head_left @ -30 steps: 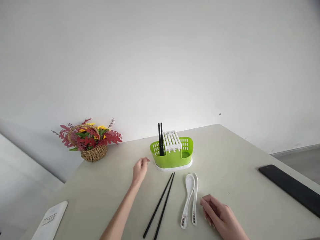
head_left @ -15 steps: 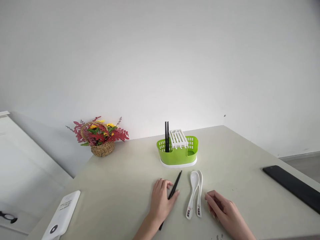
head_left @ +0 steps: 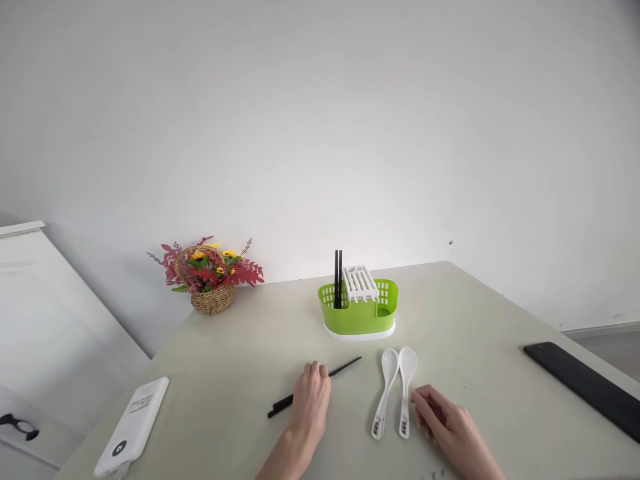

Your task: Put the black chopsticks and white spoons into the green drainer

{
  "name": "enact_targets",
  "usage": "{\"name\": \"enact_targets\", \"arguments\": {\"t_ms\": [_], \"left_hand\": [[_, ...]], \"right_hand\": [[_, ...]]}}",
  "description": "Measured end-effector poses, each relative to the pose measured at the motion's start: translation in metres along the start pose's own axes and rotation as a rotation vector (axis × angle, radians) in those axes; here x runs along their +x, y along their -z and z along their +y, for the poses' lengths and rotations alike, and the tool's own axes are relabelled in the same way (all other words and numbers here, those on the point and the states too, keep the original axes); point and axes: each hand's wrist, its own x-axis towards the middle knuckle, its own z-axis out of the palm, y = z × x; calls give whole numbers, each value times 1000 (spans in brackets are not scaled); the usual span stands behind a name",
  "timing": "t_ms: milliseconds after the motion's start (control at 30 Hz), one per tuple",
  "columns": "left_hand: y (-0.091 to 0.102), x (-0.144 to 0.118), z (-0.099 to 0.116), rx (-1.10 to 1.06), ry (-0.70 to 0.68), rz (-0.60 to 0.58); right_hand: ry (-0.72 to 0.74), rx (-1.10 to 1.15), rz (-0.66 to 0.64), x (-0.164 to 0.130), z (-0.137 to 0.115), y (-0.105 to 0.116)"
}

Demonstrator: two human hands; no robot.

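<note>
A: What's on the surface [head_left: 280, 333]?

B: A pale, matte top. The green caddy [head_left: 359, 314] stands near the far edge, with 2 black chopsticks [head_left: 339, 280] upright in its left end and a white rack [head_left: 360, 282] across its top. Left of the caddy, by the wall, sits a flower basket [head_left: 212, 275].

A: And the hands?

B: The left hand [head_left: 311, 402] lies in front of the caddy, fingers curled down over a loose pair of chopsticks [head_left: 345, 366] lying flat on the surface. Their ends stick out on both sides of the hand, slanting up toward the caddy. It covers them, but I can't tell whether it truly grips them.

A: The right one?

B: The right hand [head_left: 447, 424] rests loosely bent, holding nothing, just beside 2 white spoons [head_left: 395, 390] in front of the caddy, bowls toward it.

A: Anything else?

B: A white power bank [head_left: 133, 425] far left of the caddy, a black slab [head_left: 583, 385] far right. Behind the caddy, a bare white wall [head_left: 320, 120].
</note>
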Motion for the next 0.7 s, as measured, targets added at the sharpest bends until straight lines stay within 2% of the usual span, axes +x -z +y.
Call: {"name": "enact_targets", "arguments": {"t_ms": [133, 233, 367, 467, 567, 700], "left_hand": [[11, 5, -9, -79, 39, -11], [30, 16, -5, -361, 90, 42], [55, 32, 17, -970, 134, 251], [63, 39, 34, -1266, 289, 446], [60, 43, 39, -1377, 386, 524], [47, 42, 34, -1356, 361, 532]], "right_hand": [[8, 9, 25, -2, -4, -2], [22, 19, 54, -1, -4, -3], [29, 32, 11, 2, 0, -1], [27, 44, 6, 3, 0, 0], [33, 69, 69, 1, -4, -2], [35, 93, 119, -2, -11, -5]]}}
